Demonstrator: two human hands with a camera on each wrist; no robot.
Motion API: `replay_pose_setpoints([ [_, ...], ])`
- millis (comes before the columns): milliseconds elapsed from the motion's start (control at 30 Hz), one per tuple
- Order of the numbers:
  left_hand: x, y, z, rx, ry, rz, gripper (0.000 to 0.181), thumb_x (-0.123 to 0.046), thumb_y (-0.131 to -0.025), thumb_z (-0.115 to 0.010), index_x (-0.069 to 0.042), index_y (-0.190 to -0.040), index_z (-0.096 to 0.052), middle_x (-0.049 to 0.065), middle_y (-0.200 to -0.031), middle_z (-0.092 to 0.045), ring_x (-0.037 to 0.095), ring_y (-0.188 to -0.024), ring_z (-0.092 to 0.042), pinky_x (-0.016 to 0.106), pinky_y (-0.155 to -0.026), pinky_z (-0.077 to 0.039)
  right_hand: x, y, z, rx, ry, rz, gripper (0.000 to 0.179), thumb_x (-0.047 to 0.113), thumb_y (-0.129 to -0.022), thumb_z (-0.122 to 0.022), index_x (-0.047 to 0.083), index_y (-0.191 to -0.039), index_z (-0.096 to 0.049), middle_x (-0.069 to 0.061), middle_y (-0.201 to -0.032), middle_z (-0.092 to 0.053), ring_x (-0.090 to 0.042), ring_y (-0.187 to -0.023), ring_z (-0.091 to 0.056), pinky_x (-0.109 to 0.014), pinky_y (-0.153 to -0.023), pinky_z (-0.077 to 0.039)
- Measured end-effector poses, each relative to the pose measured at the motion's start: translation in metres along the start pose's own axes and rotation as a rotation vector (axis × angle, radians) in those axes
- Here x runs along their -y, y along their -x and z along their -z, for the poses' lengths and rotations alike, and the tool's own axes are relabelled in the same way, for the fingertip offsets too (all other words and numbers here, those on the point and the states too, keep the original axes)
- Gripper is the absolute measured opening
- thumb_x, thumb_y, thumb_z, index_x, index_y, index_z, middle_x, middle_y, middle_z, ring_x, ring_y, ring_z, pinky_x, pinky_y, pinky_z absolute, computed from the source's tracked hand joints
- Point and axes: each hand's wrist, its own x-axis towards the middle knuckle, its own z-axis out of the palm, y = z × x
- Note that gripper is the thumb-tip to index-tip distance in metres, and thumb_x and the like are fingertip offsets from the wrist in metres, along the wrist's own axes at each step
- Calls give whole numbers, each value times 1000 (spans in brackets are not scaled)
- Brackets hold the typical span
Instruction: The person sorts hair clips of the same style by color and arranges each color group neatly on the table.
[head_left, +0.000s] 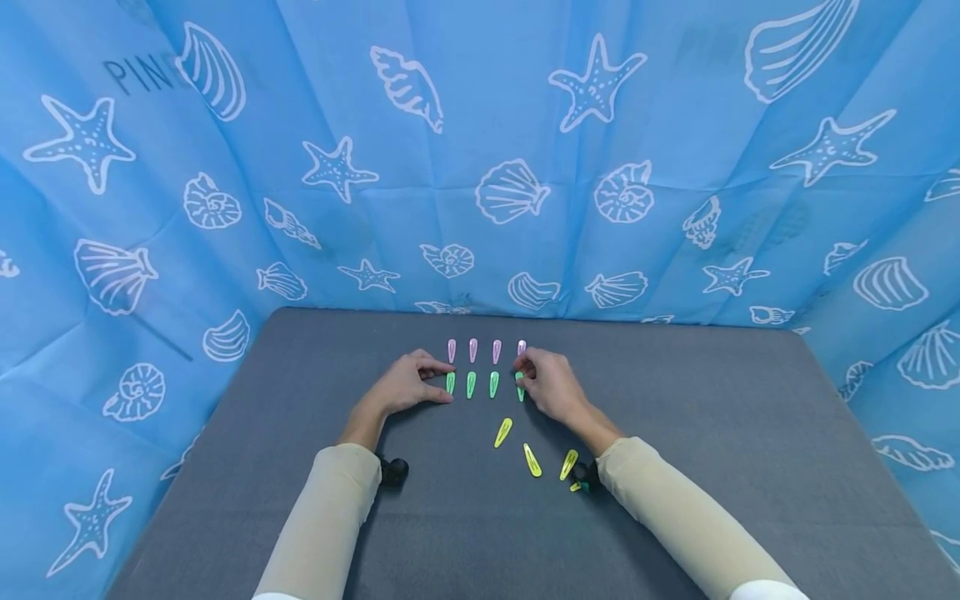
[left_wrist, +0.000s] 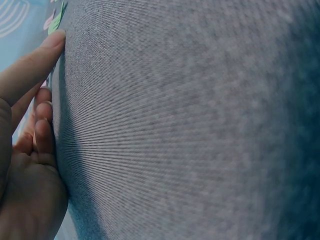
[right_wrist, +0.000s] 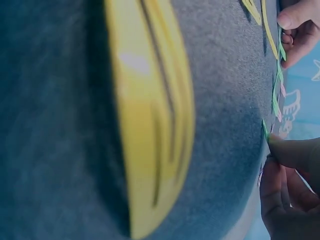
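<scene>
Several green snap hair clips [head_left: 471, 385] form a row on the grey table, below a row of several pink hair clips [head_left: 473, 350]. My left hand [head_left: 405, 383] lies at the left end of the green row. Its thumb and index finger are spread apart at the two ends of the leftmost green clip [head_left: 451, 382]. At the other end of the row, my right hand [head_left: 553, 385] pinches the rightmost green clip [head_left: 521, 392] between thumb and fingers. That hand partly covers the rightmost pink clip [head_left: 522, 345] above it.
Yellow hair clips lie scattered nearer me: one [head_left: 503, 432] below the green row, another [head_left: 532, 460] lower, and a third [head_left: 569, 464] beside my right wrist. A further yellow piece [head_left: 576, 487] shows partly under the wrist camera. A blue shell-print curtain [head_left: 465, 167] surrounds the table [head_left: 675, 392].
</scene>
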Motion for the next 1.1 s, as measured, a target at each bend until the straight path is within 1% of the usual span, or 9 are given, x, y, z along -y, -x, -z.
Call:
replay_pose_setpoints([
  [267, 1, 0, 0, 0, 6, 5, 43, -27, -79, -90, -26, -120, -77, 2, -111, -60, 20, -102, -52, 34, -89, -43, -1, 0, -3, 1, 35, -8, 15, 1, -89, -76, -1, -103, -74, -13, -93, -71, -22, -86, -67, -40, -80, -56],
  [400, 2, -1, -1, -4, 3, 5, 43, -27, -78, -90, -25, -120, -77, 2, -110, -59, 20, -101, -52, 34, -88, -43, -1, 1, -3, 24, 54, 2, 16, 2, -92, -72, 1, -108, -76, -12, -93, -68, -21, -86, -62, -40, -79, -53],
  [533, 3, -1, -1, -5, -3, 9, 44, -28, -78, -90, -26, -120, -77, 2, -111, -59, 20, -101, -52, 34, -89, -43, -2, 2, -1, 71, 44, -13, 23, 7, -92, -74, 2, -114, -76, -11, -94, -66, -20, -86, -58, -37, -77, -50],
  [600, 2, -1, -1, -7, -1, 11, 44, -28, -78, -90, -26, -120, -77, 2, -111, -59, 19, -101, -52, 34, -89, -43, -4, 2, 2, 105, 36, -6, 28, 10, -91, -76, 2, -117, -74, -12, -96, -64, -20, -87, -57, -36, -77, -49],
  [767, 2, -1, -1, -10, 1, 7, 44, -28, -78, -90, -27, -120, -77, 2, -111, -59, 19, -101, -52, 35, -90, -43, -12, 3, 13, 224, 40, 71, 44, 13, -88, -80, 1, -129, -68, -14, -100, -60, -21, -89, -56, -34, -78, -48],
  [900, 3, -1, -1, -11, 5, 6, 44, -27, -78, -90, -27, -120, -77, 2, -111, -60, 20, -101, -53, 35, -90, -44, -14, 4, 21, 320, 11, 83, 54, 11, -87, -81, 1, -136, -62, -16, -105, -56, -24, -93, -56, -33, -80, -47],
  [1000, 3, -1, -2, -13, 1, 3, 44, -27, -78, -90, -26, -120, -77, 2, -111, -60, 19, -101, -53, 35, -90, -44, -15, 4, 22, 338, 1, 77, 53, 11, -87, -81, 2, -135, -63, -16, -105, -55, -24, -94, -56, -32, -80, -47],
  [1100, 3, -1, -2, -16, -7, -4, 44, -28, -78, -90, -26, -120, -77, 2, -111, -60, 19, -101, -53, 34, -90, -44, -16, 3, 20, 307, 10, 68, 48, 12, -86, -82, 1, -131, -66, -15, -102, -56, -21, -90, -55, -30, -78, -46],
])
